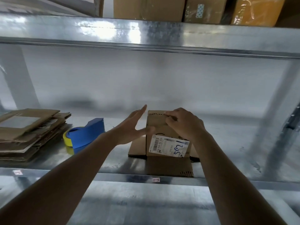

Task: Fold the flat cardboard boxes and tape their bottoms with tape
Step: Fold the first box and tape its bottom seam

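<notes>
A small brown cardboard box [158, 127] stands on the metal shelf [116, 166], with a white shipping label on its near face and flaps spread out at its base. My right hand [183, 123] presses on the box's top edge, fingers curled over the folded flap. Just left of the box, my left hand [134, 125] is flat with fingers spread, its thumb near the box's left side. A blue tape dispenser with a yellow roll [84, 134] lies further left. A stack of flat cardboard boxes [30, 132] sits at the far left.
A shelf above carries several closed cardboard boxes [149, 7]. Grey metal uprights [272, 114] stand at the right and left. The shelf's front rail [162, 178] runs below the box, one flap overhanging it.
</notes>
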`<state>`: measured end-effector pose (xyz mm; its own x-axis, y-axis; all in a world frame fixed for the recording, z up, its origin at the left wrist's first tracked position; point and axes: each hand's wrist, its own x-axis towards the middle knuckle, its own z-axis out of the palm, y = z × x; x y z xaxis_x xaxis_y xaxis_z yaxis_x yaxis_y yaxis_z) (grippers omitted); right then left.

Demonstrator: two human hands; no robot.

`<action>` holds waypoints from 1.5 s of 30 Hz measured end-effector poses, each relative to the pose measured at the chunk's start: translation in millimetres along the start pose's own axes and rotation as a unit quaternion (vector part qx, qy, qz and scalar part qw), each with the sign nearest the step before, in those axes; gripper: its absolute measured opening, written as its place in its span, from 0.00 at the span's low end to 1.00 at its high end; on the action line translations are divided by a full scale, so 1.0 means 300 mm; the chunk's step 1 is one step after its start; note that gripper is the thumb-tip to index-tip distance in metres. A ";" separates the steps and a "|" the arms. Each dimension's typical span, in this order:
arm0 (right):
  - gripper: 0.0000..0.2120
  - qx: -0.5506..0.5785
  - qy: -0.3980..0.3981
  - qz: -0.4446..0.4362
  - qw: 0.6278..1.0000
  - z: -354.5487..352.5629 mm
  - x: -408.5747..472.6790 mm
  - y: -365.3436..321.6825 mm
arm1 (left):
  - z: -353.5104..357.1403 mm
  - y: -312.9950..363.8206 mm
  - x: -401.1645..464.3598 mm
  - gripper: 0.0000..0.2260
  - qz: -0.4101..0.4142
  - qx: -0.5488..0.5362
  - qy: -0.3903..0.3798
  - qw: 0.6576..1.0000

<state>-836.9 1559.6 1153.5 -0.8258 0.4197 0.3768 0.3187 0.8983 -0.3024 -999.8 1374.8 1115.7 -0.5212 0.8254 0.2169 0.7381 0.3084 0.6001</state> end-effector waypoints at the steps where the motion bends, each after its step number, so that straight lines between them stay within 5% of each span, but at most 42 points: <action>1: 0.20 -0.004 0.004 -0.002 1.000 0.008 0.001 -0.006 | -0.019 -0.027 -0.010 0.42 -0.009 0.001 0.027 1.000; 6: 0.20 -0.001 0.007 0.006 1.000 0.043 0.033 -0.043 | -0.136 -0.178 -0.056 0.28 -0.110 0.221 0.134 0.960; 12: 0.19 0.002 0.012 0.017 1.000 0.055 0.036 -0.060 | -0.232 -0.344 -0.130 0.23 -0.329 0.310 0.099 0.887; 22: 0.19 -0.013 0.012 0.027 0.999 0.044 0.023 -0.100 | -0.258 -0.445 -0.140 0.18 -0.278 0.251 0.103 0.921; 26: 0.18 -0.020 0.008 0.032 0.999 0.041 0.037 -0.132 | -0.276 -0.403 -0.147 0.27 -0.183 0.140 0.168 0.958; 30: 0.15 -0.006 -0.001 0.006 1.000 0.043 0.039 -0.132 | -0.353 -0.336 -0.178 0.30 -0.073 -0.140 0.171 0.972; 34: 0.15 0.004 -0.010 -0.013 1.000 0.034 0.041 -0.116 | -0.419 -0.236 -0.193 0.29 0.040 -0.300 0.073 0.950; 45: 0.15 0.007 0.015 -0.057 0.998 0.034 -0.035 -0.143 | -0.389 -0.192 -0.126 0.33 0.022 -0.518 -0.078 0.852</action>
<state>-846.7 1515.2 1153.6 -0.8413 0.3198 0.4359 0.2173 0.9383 -0.2689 -1072.6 1270.7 1162.9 -0.3805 0.9030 0.1995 -0.0601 -0.2394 0.9691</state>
